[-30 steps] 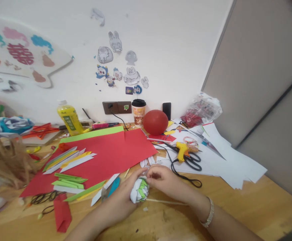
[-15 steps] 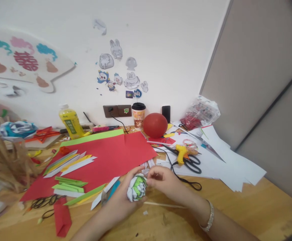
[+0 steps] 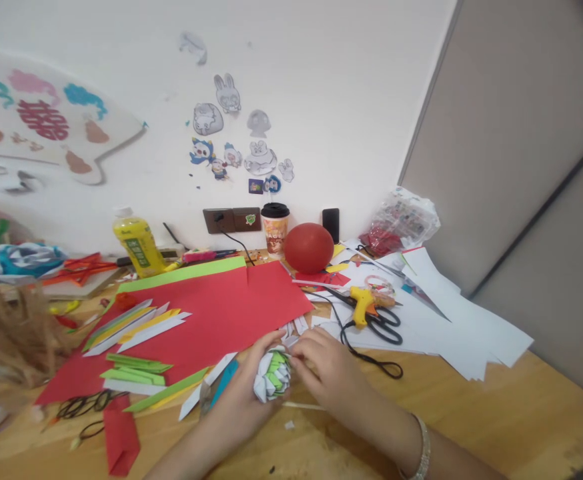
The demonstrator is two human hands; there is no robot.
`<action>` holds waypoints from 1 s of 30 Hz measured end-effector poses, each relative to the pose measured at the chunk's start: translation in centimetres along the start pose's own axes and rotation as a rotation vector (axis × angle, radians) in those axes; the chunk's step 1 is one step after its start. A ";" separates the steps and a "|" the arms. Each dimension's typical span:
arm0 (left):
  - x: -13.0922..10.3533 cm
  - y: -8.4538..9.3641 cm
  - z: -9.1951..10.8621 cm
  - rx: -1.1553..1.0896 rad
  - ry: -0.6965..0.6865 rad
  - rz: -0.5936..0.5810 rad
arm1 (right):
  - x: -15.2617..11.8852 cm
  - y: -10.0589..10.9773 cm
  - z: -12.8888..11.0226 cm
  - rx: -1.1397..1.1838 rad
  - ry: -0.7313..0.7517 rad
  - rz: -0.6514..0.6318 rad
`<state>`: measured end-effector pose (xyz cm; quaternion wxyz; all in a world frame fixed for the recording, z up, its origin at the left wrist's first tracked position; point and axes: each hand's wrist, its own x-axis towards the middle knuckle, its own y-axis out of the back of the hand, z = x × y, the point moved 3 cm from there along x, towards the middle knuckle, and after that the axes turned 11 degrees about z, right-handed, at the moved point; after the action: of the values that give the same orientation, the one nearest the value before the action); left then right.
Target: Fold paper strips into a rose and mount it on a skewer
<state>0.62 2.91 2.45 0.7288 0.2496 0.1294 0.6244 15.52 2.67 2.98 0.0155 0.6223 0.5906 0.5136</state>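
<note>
A small ball of folded white and green paper (image 3: 273, 375) sits in my left hand (image 3: 248, 383), whose fingers curl around its far and left side. My right hand (image 3: 325, 365) is at the ball's right edge, thumb and fingertips pinched together against the folded paper. Whatever lies between those fingertips is too small to make out. Under my hands a thin pale stick (image 3: 302, 405) rests on the wooden table. Left of my left hand lie folded white, blue and green paper strips (image 3: 205, 388).
A large red sheet (image 3: 221, 313) carries several folded strips. Behind my right hand are a yellow glue gun (image 3: 361, 307), black-handled scissors (image 3: 385, 327) and white papers (image 3: 476, 320). Along the wall stand a yellow bottle (image 3: 139, 247), a paper cup (image 3: 275, 233) and a red balloon (image 3: 309, 248).
My right hand has shifted slightly left and rotated, its fingertips closer against the paper ball's right side. My left hand keeps hold of the ball almost unmoved. The view has turned slightly.
</note>
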 end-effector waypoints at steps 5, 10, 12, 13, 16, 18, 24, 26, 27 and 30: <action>0.2 -0.1 -0.5 -0.057 0.041 -0.031 | 0.1 0.4 -0.4 -0.093 0.135 -0.013; 0.5 -0.3 -0.8 -0.132 -0.077 -0.009 | 0.3 -0.1 0.5 -0.240 0.180 -0.008; 0.5 -0.6 -0.6 -0.102 -0.106 -0.048 | 0.3 -0.6 0.9 -0.269 0.218 -0.048; 0.5 -0.7 -0.5 -0.091 -0.113 -0.056 | 0.3 -0.8 1.1 -0.272 0.224 -0.069; 0.8 -0.7 -0.6 -0.108 -0.070 -0.008 | 0.6 -0.7 1.7 -0.215 0.148 -0.071; 1.2 -0.6 -0.9 -0.176 -0.016 0.041 | 0.8 -0.1 2.0 -0.159 0.057 -0.053; 2.0 0.6 -1.9 -0.351 -0.004 0.258 | 0.0 0.0 1.8 -0.083 0.010 -0.318; 1.9 0.7 -1.8 -0.375 -0.013 0.285 | -0.6 -0.6 1.2 -0.029 0.068 -0.412; 1.9 0.7 -1.7 -0.385 -0.017 0.282 | -0.9 -0.9 1.0 -0.023 0.084 -0.423; 2.0 0.6 -1.6 -0.402 -0.016 0.286 | -1.4 -1.6 0.4 -0.113 0.146 -0.413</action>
<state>-0.31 5.19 1.70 0.6691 0.1200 -0.0398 0.7323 14.98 2.34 0.89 0.1123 0.4476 0.6751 0.5756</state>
